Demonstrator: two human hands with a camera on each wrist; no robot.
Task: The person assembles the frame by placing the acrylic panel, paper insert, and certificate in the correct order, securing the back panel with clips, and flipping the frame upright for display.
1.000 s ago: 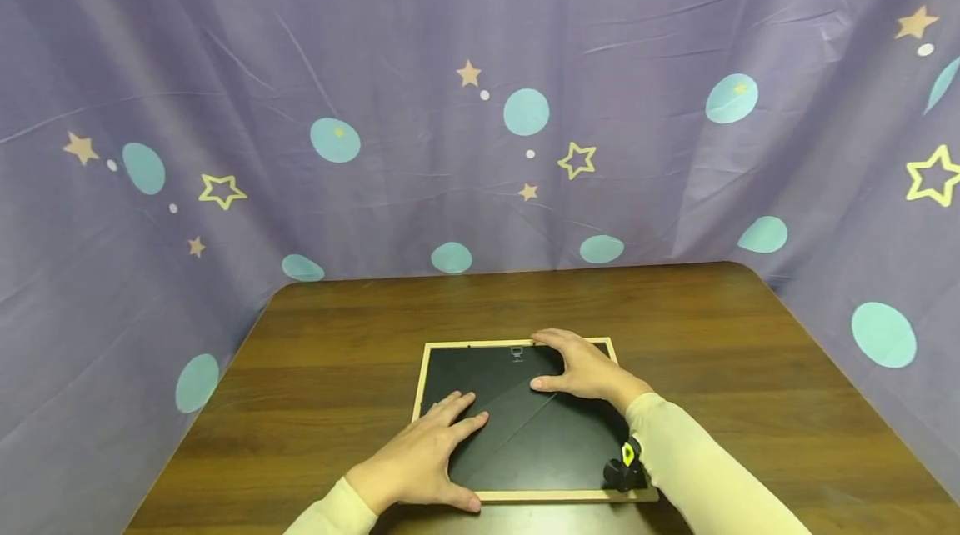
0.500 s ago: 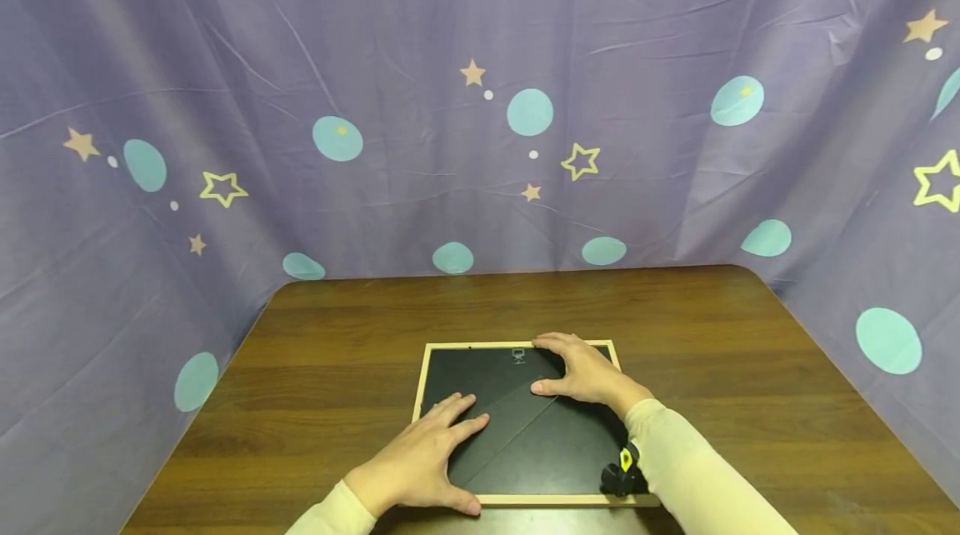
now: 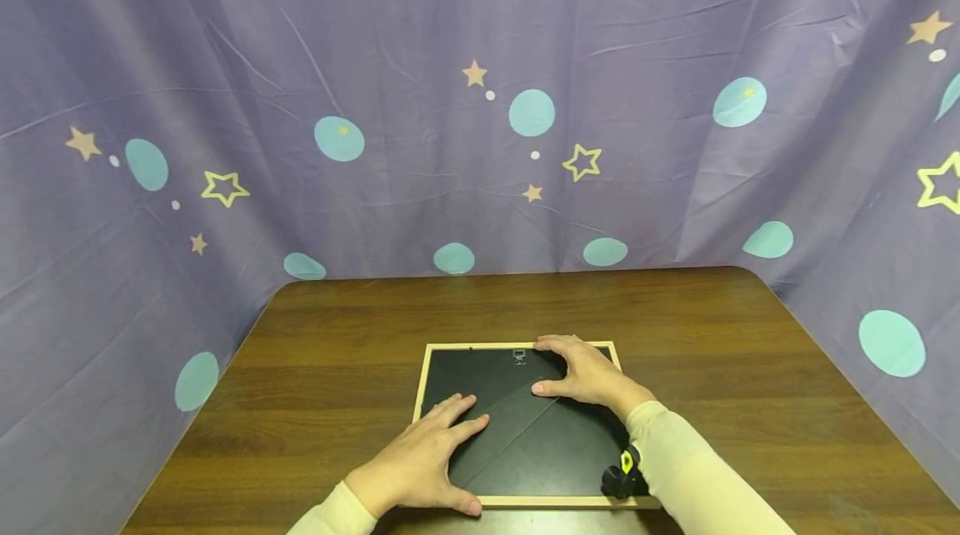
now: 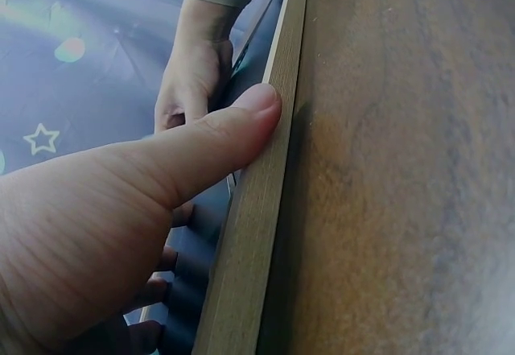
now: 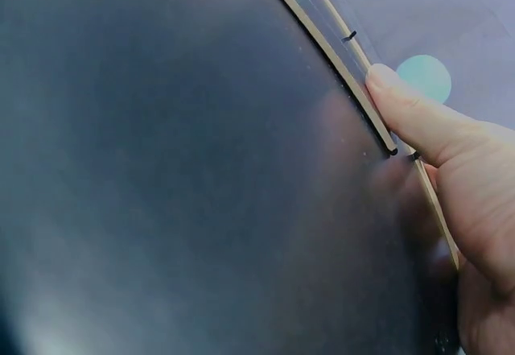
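A picture frame [image 3: 555,460] with a pale wooden rim lies back side up, its black backing showing. A small metal hanger [image 3: 519,357] sits near the far rim, and a diagonal seam crosses the backing. My left hand [image 3: 420,456] rests on the left part, fingers spread over the backing. Its thumb touches the near rim [image 4: 253,218], as the left wrist view shows. My right hand [image 3: 588,372] lies over the far right part, fingertips at the far rim and thumb on or close to the backing. The right wrist view shows that thumb [image 5: 402,109] beside a thin light-edged strip [image 5: 342,69].
The frame lies near the front of a brown wood-grain table [image 3: 337,368]. A purple curtain [image 3: 420,185] with stars and blue spots surrounds the back and sides. A black wrist camera [image 3: 618,481] hangs by the right sleeve, over the frame's near right corner.
The head view has shifted very slightly. Both hands and the picture frame stay in place.
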